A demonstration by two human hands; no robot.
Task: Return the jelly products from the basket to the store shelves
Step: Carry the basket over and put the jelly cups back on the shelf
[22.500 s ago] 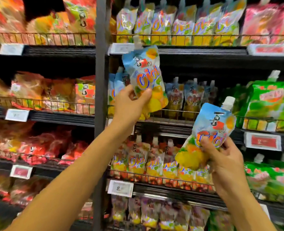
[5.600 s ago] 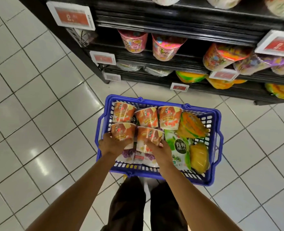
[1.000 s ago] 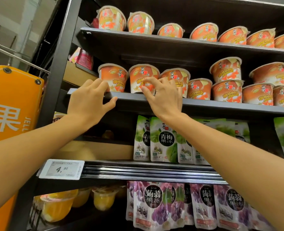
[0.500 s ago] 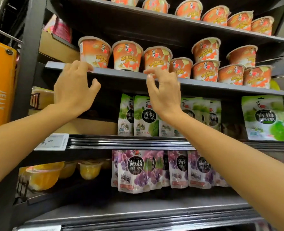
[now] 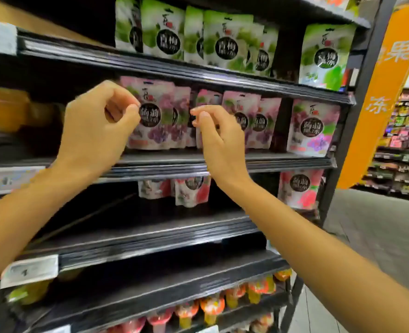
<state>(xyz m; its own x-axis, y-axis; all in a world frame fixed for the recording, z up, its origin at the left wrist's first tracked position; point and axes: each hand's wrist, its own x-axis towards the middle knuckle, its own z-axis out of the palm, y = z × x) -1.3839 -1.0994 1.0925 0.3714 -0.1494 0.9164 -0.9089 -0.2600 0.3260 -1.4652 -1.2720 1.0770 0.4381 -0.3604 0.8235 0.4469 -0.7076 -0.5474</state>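
Both our forearms come up from the bottom corners of the view towards the shelving. Our left hand [image 5: 98, 126] is raised with its fingers loosely curled over towards the thumb; a gap shows between them and nothing lies in it. Our right hand [image 5: 222, 140] is just beside it, apart from it, with its fingers half bent, the thumb close to the forefinger, and likewise holding nothing. Neither hand touches a product, as far as the blur lets us judge.

Low down and nearest to us, a white price tag [image 5: 29, 270] is clipped to the edge of a dark shelf [image 5: 150, 243], and under that stand orange and red jelly cups [image 5: 210, 306] in a row.

Behind our hands, the purple jelly pouches [image 5: 155, 131] stand upright in a row on their shelf, with one more purple pouch [image 5: 312, 127] apart at the right end. One shelf up stand the green jelly pouches [image 5: 165, 30]; one shelf down are pink jelly pouches [image 5: 191, 191]. Something yellow [image 5: 9, 109] sits on the left of the purple row, too blurred for us to name.

Past the right upright hangs an orange sign [image 5: 381, 92] with pale characters, and beyond it, across the grey floor [image 5: 378, 236], another aisle [image 5: 402, 145] of packed shelves.
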